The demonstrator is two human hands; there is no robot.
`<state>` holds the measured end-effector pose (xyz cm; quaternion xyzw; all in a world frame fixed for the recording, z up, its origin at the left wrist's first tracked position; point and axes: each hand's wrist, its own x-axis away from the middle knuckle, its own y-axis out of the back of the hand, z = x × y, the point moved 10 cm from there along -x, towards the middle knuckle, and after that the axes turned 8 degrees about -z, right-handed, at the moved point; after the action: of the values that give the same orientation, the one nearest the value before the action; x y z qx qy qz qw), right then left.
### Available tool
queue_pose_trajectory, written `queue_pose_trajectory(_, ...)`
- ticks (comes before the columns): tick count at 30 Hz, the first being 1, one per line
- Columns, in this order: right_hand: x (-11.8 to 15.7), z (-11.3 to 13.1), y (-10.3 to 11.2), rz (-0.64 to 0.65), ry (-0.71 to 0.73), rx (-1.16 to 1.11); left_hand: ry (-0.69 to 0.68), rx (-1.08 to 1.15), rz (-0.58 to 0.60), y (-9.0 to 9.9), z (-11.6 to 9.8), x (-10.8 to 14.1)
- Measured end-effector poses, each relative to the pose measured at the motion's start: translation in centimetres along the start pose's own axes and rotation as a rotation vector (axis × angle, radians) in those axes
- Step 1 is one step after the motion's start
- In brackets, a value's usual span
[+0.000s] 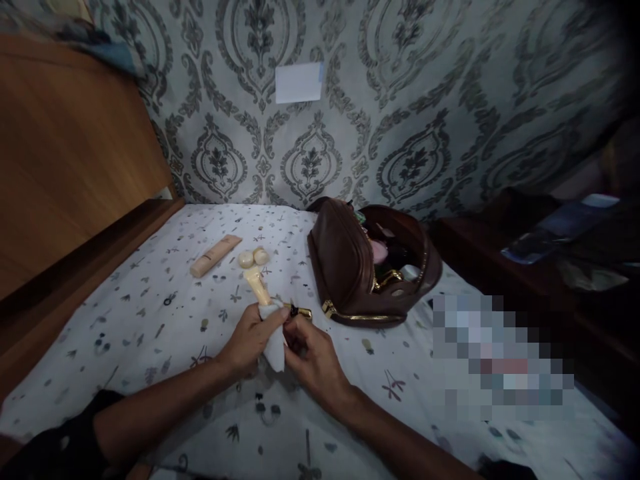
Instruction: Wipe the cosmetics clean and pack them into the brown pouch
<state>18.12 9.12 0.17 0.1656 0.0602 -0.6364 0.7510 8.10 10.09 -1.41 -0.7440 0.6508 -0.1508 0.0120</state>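
My left hand (253, 337) is closed on a white tissue (273, 347), near the middle of the printed sheet. Beside it, my right hand (316, 353) has its fingers curled at the tissue's right side; what they grip is too small to make out. A small gold and black item (302, 312) shows just above the right fingers. Beyond the tissue lies a pale yellow tube (257, 285), its lower end meeting the tissue. Two small round cream-coloured items (253, 257) and a beige tube (216, 255) rest farther back.
An open brown leather bag (343, 257) with cosmetics inside stands at right of centre. A wooden panel (75, 133) borders the left side. Patterned wall (310, 160) rises behind. Dark furniture (480, 247) holds a clear plastic packet (560, 227) at right; a blurred patch covers the sheet nearby.
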Motion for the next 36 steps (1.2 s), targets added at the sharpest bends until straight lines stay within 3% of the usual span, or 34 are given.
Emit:
queue_pose_trajectory(6,0.2,0.1,-0.7,0.091,-0.051,-0.024,-0.03,0.035,-0.206,2.4,-1.8,-0.6)
queue_pose_trajectory(13,0.9,-1.7,-2.1,0.204,-0.251,-0.21,-0.178,0.054,-0.254,4.1,-4.5,-1.5)
queue_pose_trajectory(19,1.4,-2.9,-4.0,0.333,-0.458,-0.542,-0.192,0.097,-0.137,3.4,-4.1,-1.7)
queue_pose_trajectory(21,1.3,-3.2,-4.2,0.322,-0.502,-0.63,-0.129,0.055,-0.063,2.2,-3.1,-1.2)
queue_pose_trajectory(24,1.3,-3.8,-4.1,0.27,-0.567,-0.727,-0.016,-0.017,0.139,-0.5,-1.4,0.1)
queue_pose_trajectory(26,1.4,-4.1,-3.9,0.243,-0.599,-0.754,-0.019,-0.053,0.244,-1.8,-1.1,0.9)
queue_pose_trajectory(28,1.4,-4.2,-3.6,0.225,-0.61,-0.753,-0.106,-0.099,0.27,-2.1,-1.8,1.1)
queue_pose_trajectory(33,0.5,-2.6,-2.2,0.239,-0.474,-0.532,-0.3,-0.25,0.236,-1.0,-3.9,1.1)
queue_pose_trajectory(36,-0.7,-0.8,1.0,0.049,-0.287,-0.34,-0.373,-0.395,0.206,-0.4,-4.6,1.1)
